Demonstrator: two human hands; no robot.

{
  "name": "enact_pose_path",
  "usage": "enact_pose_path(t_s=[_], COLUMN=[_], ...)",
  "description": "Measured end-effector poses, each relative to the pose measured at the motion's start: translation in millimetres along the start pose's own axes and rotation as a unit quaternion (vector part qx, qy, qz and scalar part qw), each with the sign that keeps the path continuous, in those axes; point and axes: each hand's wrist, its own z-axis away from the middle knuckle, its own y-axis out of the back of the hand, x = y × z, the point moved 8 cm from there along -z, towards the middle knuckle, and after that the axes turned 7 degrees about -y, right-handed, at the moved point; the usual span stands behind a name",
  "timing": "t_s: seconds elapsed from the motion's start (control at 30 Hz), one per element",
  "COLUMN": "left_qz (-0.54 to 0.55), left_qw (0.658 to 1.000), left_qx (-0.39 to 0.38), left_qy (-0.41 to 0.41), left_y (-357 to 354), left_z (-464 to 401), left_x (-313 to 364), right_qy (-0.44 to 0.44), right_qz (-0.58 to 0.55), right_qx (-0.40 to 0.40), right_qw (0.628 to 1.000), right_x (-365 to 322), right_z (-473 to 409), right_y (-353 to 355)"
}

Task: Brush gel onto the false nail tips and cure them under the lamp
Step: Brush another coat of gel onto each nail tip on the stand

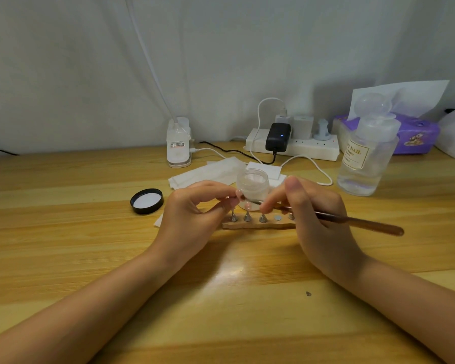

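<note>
a wooden table with pale yellow planks stands against a white cloth wall. in the middle of the table lies a small wooden strip that carries little metal cone stands in a row; one place on it shows only a flat round disc.

the left hand is above the left end of the strip, its fingers curled together, and the fingertips pinch a small pink nail tip (it seems to sit on a thin holder, but this part is too small to tell well). the right hand grips a brush with a brown handle like a pen, fingers closed around it; the handle points to the right and the brush end reaches toward the nail tip, between the two hands. whether the bristles touch the tip, i cannot tell.

just behind the hands stands an open clear jar, and its black lid lies upside down to the left, apart from it. white wipes lie behind the jar. further back are a white clip lamp base, a white power strip with a black adapter, a clear pump bottle at the right, and a purple tissue pack behind the bottle.
</note>
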Motion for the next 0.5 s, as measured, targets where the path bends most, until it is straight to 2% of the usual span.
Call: enact_pose_path(t_s=[0.07,0.2,0.37,0.5], left_qz=[0.003,0.0,0.005,0.0], left_qw=[1.0,1.0,1.0,1.0], left_qx=[0.0,-0.001,0.003,0.008], left_qy=[0.003,0.002,-0.005,-0.009], left_y=[0.1,0.0,0.2,1.0], left_z=[0.4,-0.2,-0.6,-0.3], left_x=[-0.3,1.7,3.3,1.8], right_qy=[-0.014,0.017,0.024,0.004], right_qz=[-0.015,-0.021,0.003,-0.01], right_qx=[0.008,0.026,-0.011,0.0], right_qw=[1.0,0.999,1.0,1.0], right_x=[2.5,-3.9,-2.8,0.3], right_z=[0.6,1.6,0.1,0.3], right_y=[3.0,7.3,-2.1,1.0])
